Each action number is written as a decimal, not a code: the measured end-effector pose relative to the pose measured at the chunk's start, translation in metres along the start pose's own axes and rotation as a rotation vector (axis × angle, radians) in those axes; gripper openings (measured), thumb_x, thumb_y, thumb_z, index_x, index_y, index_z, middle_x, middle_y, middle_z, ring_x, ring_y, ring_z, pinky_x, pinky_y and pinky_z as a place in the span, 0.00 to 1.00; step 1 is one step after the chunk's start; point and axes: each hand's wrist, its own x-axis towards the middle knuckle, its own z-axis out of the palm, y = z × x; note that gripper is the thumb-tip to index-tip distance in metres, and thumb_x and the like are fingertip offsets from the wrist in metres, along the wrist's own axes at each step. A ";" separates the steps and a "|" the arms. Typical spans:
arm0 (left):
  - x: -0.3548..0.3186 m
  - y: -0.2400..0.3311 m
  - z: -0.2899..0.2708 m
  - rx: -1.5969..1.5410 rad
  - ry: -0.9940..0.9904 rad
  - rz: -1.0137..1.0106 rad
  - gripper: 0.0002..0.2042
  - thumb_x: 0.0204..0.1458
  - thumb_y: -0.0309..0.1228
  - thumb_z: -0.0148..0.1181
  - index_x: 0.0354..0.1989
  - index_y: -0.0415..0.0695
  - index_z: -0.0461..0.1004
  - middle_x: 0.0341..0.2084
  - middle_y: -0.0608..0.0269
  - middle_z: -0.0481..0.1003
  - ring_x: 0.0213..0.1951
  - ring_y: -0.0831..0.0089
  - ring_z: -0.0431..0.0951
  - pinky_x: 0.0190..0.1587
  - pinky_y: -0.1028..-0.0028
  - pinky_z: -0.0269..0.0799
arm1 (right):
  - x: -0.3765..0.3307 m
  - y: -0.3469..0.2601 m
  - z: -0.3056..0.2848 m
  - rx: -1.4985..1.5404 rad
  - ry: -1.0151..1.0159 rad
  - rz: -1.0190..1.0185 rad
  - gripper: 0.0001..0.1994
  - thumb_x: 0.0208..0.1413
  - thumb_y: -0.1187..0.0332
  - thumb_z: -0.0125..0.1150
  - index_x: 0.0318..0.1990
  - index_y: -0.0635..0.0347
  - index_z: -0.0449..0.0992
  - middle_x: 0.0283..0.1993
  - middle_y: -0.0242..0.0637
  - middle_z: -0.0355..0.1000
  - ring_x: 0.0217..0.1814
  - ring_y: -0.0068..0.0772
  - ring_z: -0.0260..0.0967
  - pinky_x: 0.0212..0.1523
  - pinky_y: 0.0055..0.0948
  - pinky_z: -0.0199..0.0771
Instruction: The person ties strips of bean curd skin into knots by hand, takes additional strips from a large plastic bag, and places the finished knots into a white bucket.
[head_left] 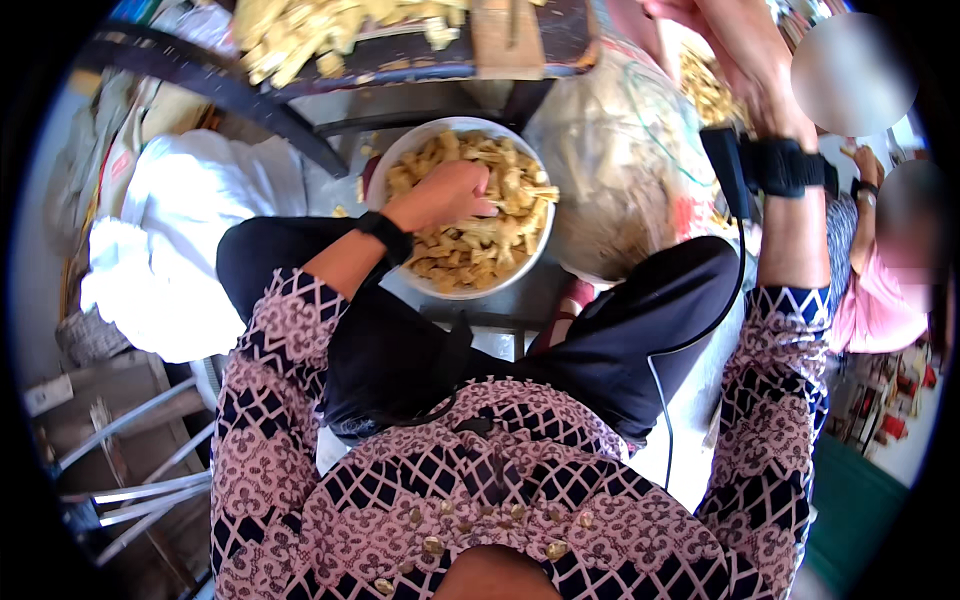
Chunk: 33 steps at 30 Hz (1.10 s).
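Left hand point(445, 195), black band at the wrist, sunk into the round white bowl point(455, 290) of pale yellow cut strips point(490, 240), fingers curled down among them and closed on a few. Right hand point(755, 85), above a black strap and small black device at the wrist, raised toward the upper right beside a second heap of yellowish pieces point(705, 90); fingers past the edge of view, grip not tellable. Bowl set low on a grey surface just in front of the knees in black trousers point(640, 330), below a dark worn wooden board point(470, 45) loaded with more yellow chunks. Large clear plastic sack point(620, 150), bulging and crinkled, just right of the bowl. White crumpled cloth bundle point(190, 240) at left, with wooden planks and grey metal bars point(130, 440) beneath it. Another person in a pink top point(880, 300) at far right. Strips short, flat, irregular, tan to straw-coloured, piled to the rim.
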 end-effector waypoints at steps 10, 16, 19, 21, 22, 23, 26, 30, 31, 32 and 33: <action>0.033 0.059 0.009 0.110 0.054 -0.094 0.14 0.42 0.30 0.62 0.29 0.42 0.61 0.24 0.56 0.63 0.29 0.57 0.66 0.32 0.65 0.60 | -0.178 0.101 -0.237 -0.150 0.692 0.309 0.11 0.58 0.68 0.50 0.43 0.66 0.73 0.33 0.35 0.75 0.27 0.17 0.70 0.30 0.14 0.71; 0.040 0.048 0.025 0.077 -0.014 -0.163 0.14 0.43 0.26 0.60 0.30 0.42 0.58 0.27 0.54 0.61 0.32 0.52 0.65 0.33 0.63 0.60 | -0.238 0.202 -0.254 -0.024 0.899 0.603 0.09 0.53 0.73 0.51 0.38 0.67 0.74 0.29 0.36 0.75 0.24 0.18 0.69 0.24 0.16 0.68; 0.039 0.038 0.028 0.084 -0.021 -0.198 0.15 0.41 0.22 0.60 0.30 0.42 0.57 0.28 0.54 0.61 0.32 0.52 0.64 0.34 0.63 0.60 | -0.238 0.244 -0.245 0.023 0.883 0.697 0.08 0.53 0.72 0.52 0.36 0.66 0.75 0.28 0.37 0.75 0.24 0.20 0.69 0.23 0.17 0.68; 0.043 0.041 0.033 0.075 -0.028 -0.220 0.15 0.40 0.20 0.61 0.31 0.41 0.58 0.28 0.54 0.61 0.32 0.53 0.65 0.34 0.63 0.60 | -0.237 0.275 -0.250 0.048 0.887 0.775 0.08 0.55 0.70 0.52 0.38 0.62 0.75 0.31 0.34 0.75 0.27 0.18 0.70 0.26 0.16 0.70; 0.045 0.045 0.031 0.077 -0.031 -0.242 0.16 0.39 0.20 0.61 0.32 0.41 0.58 0.28 0.54 0.61 0.32 0.53 0.65 0.34 0.63 0.61 | -0.231 0.289 -0.250 0.063 0.888 0.805 0.08 0.55 0.69 0.52 0.38 0.62 0.75 0.32 0.35 0.75 0.28 0.19 0.70 0.27 0.17 0.70; 0.046 0.048 0.030 0.079 -0.035 -0.265 0.17 0.38 0.19 0.61 0.32 0.41 0.59 0.28 0.54 0.61 0.32 0.53 0.65 0.35 0.64 0.61 | -0.223 0.300 -0.251 0.083 0.881 0.800 0.08 0.55 0.69 0.52 0.38 0.62 0.75 0.32 0.35 0.75 0.29 0.19 0.71 0.28 0.17 0.70; 0.047 0.044 0.034 0.139 -0.040 -0.278 0.18 0.37 0.17 0.62 0.34 0.41 0.60 0.29 0.55 0.61 0.33 0.54 0.65 0.36 0.64 0.62 | -0.207 0.335 -0.259 0.113 0.879 0.777 0.09 0.54 0.70 0.52 0.38 0.64 0.75 0.32 0.36 0.75 0.29 0.22 0.72 0.28 0.19 0.71; 0.046 0.043 0.036 0.185 -0.061 -0.332 0.18 0.37 0.18 0.62 0.36 0.41 0.61 0.29 0.53 0.62 0.34 0.52 0.65 0.36 0.64 0.63 | -0.174 0.382 -0.281 -0.008 0.798 0.722 0.09 0.51 0.72 0.52 0.35 0.66 0.76 0.27 0.38 0.75 0.24 0.25 0.73 0.23 0.21 0.71; 0.047 0.044 0.036 0.157 -0.055 -0.334 0.19 0.36 0.18 0.62 0.36 0.40 0.61 0.30 0.52 0.62 0.34 0.51 0.66 0.36 0.63 0.63 | -0.168 0.398 -0.286 -0.052 0.748 0.703 0.09 0.50 0.71 0.52 0.35 0.65 0.76 0.27 0.39 0.75 0.24 0.25 0.73 0.23 0.22 0.71; 0.048 0.045 0.037 0.161 -0.069 -0.347 0.19 0.36 0.18 0.62 0.36 0.40 0.61 0.30 0.52 0.62 0.35 0.51 0.66 0.36 0.63 0.63 | -0.162 0.414 -0.292 -0.097 0.696 0.685 0.09 0.50 0.70 0.52 0.35 0.64 0.76 0.26 0.40 0.75 0.24 0.26 0.73 0.23 0.23 0.71; 0.050 0.046 0.037 0.164 -0.083 -0.360 0.19 0.36 0.18 0.62 0.37 0.40 0.61 0.31 0.52 0.62 0.35 0.51 0.66 0.37 0.63 0.63 | -0.157 0.429 -0.298 -0.267 0.655 0.631 0.10 0.49 0.69 0.52 0.35 0.62 0.76 0.28 0.42 0.74 0.26 0.30 0.73 0.27 0.26 0.71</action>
